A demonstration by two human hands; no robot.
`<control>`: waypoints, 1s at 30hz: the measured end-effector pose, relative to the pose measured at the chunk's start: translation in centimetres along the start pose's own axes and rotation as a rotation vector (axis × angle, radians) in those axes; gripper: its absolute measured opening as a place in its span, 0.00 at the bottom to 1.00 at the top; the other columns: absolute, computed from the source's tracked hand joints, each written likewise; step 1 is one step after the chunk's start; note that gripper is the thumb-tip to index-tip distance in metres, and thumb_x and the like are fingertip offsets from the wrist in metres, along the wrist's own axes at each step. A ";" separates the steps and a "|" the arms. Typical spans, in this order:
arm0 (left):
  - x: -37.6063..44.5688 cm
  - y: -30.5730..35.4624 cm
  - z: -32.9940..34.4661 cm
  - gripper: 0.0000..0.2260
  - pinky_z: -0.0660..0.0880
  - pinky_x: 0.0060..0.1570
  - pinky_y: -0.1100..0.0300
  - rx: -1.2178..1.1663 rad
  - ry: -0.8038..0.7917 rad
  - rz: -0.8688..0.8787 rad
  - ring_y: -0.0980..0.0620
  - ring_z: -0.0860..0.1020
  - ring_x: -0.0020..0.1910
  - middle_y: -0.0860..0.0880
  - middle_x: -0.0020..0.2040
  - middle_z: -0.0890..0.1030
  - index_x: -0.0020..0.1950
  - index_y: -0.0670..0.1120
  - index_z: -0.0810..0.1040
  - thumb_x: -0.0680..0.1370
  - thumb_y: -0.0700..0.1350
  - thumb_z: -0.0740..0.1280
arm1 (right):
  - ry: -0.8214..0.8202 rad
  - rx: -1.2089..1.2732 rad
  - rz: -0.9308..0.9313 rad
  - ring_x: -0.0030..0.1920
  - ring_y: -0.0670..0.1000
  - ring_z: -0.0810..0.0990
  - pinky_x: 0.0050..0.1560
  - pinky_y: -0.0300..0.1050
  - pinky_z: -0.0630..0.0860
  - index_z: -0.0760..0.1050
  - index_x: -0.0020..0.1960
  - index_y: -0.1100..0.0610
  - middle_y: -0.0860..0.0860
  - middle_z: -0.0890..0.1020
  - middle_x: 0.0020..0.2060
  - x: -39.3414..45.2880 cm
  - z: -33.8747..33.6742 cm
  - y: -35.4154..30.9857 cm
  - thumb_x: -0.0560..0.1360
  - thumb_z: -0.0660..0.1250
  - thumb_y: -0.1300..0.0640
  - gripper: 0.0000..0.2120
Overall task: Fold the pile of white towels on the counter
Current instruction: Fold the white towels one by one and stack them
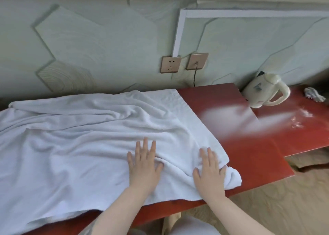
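- White terry cloth: one large towel [85, 137] is plainly visible, spread over the red counter [236, 128]; whether more lie beneath it cannot be told.
- Towel's long axis runs left to right along the counter, parallel to the wall; its left end passes out of view, its right end stops short of the counter's bare right portion.
- Near edge of the towel hangs over the counter's front lip at left.
- Surface is creased, with folds running mostly lengthwise and a bunched corner at the near right.
- Two hands observed. Left hand [144, 165] lies flat on the towel, fingers straight and spread, gripping nothing.
- Right hand [210, 170] lies flat on the bunched right corner, fingers extended, pressing rather than grasping.
- One cream kettle [265, 90] stands at the far right of the counter, well apart from the towel.
- Two wall sockets [170, 64]; one carries a cable.
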State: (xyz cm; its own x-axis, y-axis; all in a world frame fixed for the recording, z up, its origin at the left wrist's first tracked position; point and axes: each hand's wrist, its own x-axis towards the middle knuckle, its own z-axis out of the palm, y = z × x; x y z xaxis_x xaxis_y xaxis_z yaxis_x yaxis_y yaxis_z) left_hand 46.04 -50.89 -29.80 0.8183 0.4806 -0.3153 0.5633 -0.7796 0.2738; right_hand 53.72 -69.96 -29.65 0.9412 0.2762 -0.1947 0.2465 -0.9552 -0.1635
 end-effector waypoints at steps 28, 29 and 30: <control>4.1 2.6 -1.8 0.66 0.33 0.72 0.40 0.000 -0.372 -0.321 0.46 0.23 0.72 0.55 0.65 0.15 0.71 0.57 0.20 0.53 0.81 0.63 | -0.707 -0.413 -0.413 0.64 0.59 0.14 0.60 0.83 0.35 0.17 0.68 0.39 0.50 0.14 0.65 3.8 -3.8 1.3 0.56 0.81 0.38 0.74; 4.4 2.9 -2.2 0.67 0.33 0.72 0.39 0.023 -0.406 -0.341 0.45 0.23 0.72 0.53 0.67 0.16 0.71 0.56 0.20 0.53 0.80 0.63 | -0.717 -0.429 -0.409 0.64 0.60 0.14 0.59 0.83 0.35 0.15 0.66 0.40 0.51 0.14 0.64 3.9 -3.8 1.0 0.56 0.81 0.38 0.75; 4.6 3.2 -2.6 0.67 0.33 0.72 0.39 0.053 -0.439 -0.357 0.44 0.23 0.72 0.52 0.68 0.17 0.70 0.55 0.20 0.53 0.80 0.64 | -0.731 -0.445 -0.401 0.63 0.60 0.13 0.58 0.83 0.35 0.14 0.64 0.40 0.51 0.13 0.62 3.9 -3.9 0.8 0.57 0.81 0.39 0.75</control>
State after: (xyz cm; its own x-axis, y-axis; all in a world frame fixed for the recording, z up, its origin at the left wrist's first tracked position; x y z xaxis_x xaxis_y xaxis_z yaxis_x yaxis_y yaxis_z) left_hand 51.92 -50.16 -28.05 0.4473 0.5148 -0.7314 0.7807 -0.6238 0.0384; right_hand 58.49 -70.05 -26.77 0.4264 0.4464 -0.7867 0.7279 -0.6857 0.0055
